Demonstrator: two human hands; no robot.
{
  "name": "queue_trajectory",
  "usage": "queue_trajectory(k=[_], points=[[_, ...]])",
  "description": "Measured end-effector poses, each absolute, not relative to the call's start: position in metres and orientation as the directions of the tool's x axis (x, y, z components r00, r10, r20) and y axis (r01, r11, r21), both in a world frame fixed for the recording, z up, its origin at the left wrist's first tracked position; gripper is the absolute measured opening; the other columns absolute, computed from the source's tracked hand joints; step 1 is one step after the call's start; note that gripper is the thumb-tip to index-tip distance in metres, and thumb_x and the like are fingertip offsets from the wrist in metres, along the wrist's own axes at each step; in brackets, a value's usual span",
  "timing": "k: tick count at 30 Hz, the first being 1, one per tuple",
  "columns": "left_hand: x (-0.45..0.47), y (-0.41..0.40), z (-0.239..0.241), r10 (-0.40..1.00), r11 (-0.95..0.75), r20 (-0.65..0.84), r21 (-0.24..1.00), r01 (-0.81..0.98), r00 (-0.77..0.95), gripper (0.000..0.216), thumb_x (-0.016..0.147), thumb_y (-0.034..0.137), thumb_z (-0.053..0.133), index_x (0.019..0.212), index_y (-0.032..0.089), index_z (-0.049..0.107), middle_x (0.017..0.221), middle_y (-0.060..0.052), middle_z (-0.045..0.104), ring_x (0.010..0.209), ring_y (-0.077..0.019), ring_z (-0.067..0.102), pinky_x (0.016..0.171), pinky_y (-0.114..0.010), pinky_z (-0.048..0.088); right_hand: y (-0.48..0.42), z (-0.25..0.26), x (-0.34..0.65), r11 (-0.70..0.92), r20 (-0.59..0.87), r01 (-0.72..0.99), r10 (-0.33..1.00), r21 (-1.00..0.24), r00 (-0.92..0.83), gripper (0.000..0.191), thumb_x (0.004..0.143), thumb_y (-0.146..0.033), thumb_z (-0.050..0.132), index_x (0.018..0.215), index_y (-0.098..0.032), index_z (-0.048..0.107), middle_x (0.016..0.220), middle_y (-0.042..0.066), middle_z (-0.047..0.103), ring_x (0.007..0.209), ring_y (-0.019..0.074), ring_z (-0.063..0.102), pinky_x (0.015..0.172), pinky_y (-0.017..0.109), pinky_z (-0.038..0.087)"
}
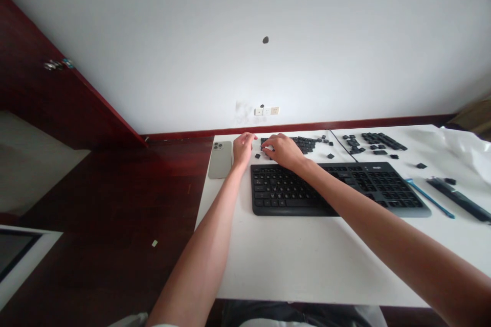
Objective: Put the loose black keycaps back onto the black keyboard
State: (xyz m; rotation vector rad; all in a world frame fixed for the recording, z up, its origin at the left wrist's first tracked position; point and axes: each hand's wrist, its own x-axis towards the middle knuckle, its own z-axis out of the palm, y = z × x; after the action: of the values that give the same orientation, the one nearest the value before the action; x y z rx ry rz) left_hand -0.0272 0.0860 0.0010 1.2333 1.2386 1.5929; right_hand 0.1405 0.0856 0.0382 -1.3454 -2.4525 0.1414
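Observation:
A black keyboard (291, 203) lies on the white table, with most of its keys in place. Behind its left end, my right hand (283, 149) reaches over a cluster of loose black keycaps (305, 144). Its fingers are bent and apart, with the tips at the caps' left side; no cap shows clearly between them. My left hand (242, 148) is just left of the cluster, on its side with loosely curled fingers and the thumb apart from them. Nothing shows in it. A single keycap (257, 156) sits between the two hands.
A phone (220, 161) lies left of my left hand, at the table's edge. More keycaps (383, 140) are scattered behind the keyboard, past a cable (344, 147). A blue stick-like tool (431, 199), a dark long item (458, 199) and clear plastic (471, 150) are at right.

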Motion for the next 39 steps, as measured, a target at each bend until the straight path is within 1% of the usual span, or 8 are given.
queue_trajectory(k=[13,17,22,24,27,31,36,39], points=[[-0.028,0.086,0.000,0.936,-0.271,0.264,0.963,0.004,-0.233,0.020,0.086,0.033,0.061,0.073,0.019,0.067,0.051,0.006,0.038,0.050,-0.0110,0.035,0.053,-0.025,0.028,0.086,0.046,0.129,0.556,0.169,0.803,0.831,-0.217,-0.530,0.020,0.092,-0.017,0.066,0.100,-0.019,0.084,0.107,0.010,0.078,0.107,0.0279,0.067,0.095,0.034,0.051],[-0.028,0.086,-0.001,0.936,-0.272,0.265,0.962,0.001,-0.230,0.022,0.087,0.035,0.061,0.074,0.019,0.067,0.051,0.006,0.038,0.050,-0.0110,0.034,0.052,-0.025,0.027,0.087,0.048,0.127,0.557,0.159,0.800,0.830,-0.222,-0.534,0.019,0.090,-0.016,0.068,0.099,-0.019,0.084,0.097,0.011,0.080,0.103,0.0298,0.069,0.092,0.036,0.052],[-0.028,0.087,-0.002,0.939,-0.257,0.253,0.966,0.012,-0.234,0.022,0.086,0.036,0.061,0.074,0.019,0.068,0.052,0.006,0.039,0.051,-0.0112,0.035,0.053,-0.025,0.027,0.090,0.052,0.130,0.567,0.178,0.783,0.824,-0.257,-0.538,0.019,0.088,-0.013,0.069,0.097,-0.021,0.084,0.096,0.007,0.081,0.100,0.0267,0.072,0.093,0.035,0.053],[-0.028,0.087,-0.002,0.940,-0.250,0.243,0.968,0.001,-0.240,0.021,0.085,0.036,0.061,0.074,0.019,0.067,0.052,0.006,0.037,0.051,-0.0112,0.034,0.053,-0.026,0.025,0.083,0.056,0.139,0.579,0.254,0.746,0.815,-0.328,-0.521,0.019,0.088,-0.013,0.069,0.099,-0.020,0.083,0.099,0.005,0.081,0.098,0.0253,0.072,0.092,0.034,0.053],[-0.027,0.087,-0.001,0.941,-0.248,0.238,0.969,-0.016,-0.240,0.019,0.085,0.034,0.061,0.075,0.019,0.067,0.052,0.006,0.035,0.051,-0.0111,0.032,0.053,-0.025,0.024,0.057,0.059,0.158,0.606,0.379,0.615,0.795,-0.504,-0.473,0.014,0.089,-0.019,0.072,0.099,-0.021,0.081,0.101,0.003,0.081,0.091,0.0219,0.073,0.086,0.033,0.056],[-0.026,0.085,0.000,0.938,-0.259,0.256,0.966,0.016,-0.234,0.019,0.085,0.032,0.061,0.073,0.019,0.067,0.053,0.005,0.038,0.053,-0.0111,0.034,0.054,-0.025,0.025,0.008,0.052,0.180,0.605,0.360,0.450,0.776,-0.657,-0.518,0.010,0.092,-0.027,0.072,0.099,-0.025,0.079,0.102,0.001,0.079,0.092,0.0198,0.075,0.084,0.031,0.060],[-0.024,0.083,0.001,0.942,-0.247,0.245,0.969,0.022,-0.227,0.019,0.085,0.033,0.062,0.072,0.019,0.065,0.052,0.006,0.036,0.051,-0.0107,0.032,0.052,-0.025,0.023,-0.019,0.028,0.185,0.710,0.415,0.346,0.663,-0.614,-0.623,0.017,0.096,-0.021,0.066,0.106,-0.025,0.079,0.110,0.004,0.078,0.100,0.0211,0.074,0.092,0.035,0.061],[-0.023,0.081,0.002,0.945,-0.250,0.251,0.968,0.034,-0.210,0.019,0.085,0.033,0.062,0.072,0.019,0.064,0.053,0.006,0.037,0.051,-0.0104,0.032,0.052,-0.025,0.022,-0.017,0.021,0.183,0.761,0.448,0.324,0.609,-0.562,-0.654,0.017,0.096,-0.020,0.067,0.106,-0.024,0.080,0.106,0.006,0.079,0.102,0.0219,0.072,0.090,0.036,0.062]])
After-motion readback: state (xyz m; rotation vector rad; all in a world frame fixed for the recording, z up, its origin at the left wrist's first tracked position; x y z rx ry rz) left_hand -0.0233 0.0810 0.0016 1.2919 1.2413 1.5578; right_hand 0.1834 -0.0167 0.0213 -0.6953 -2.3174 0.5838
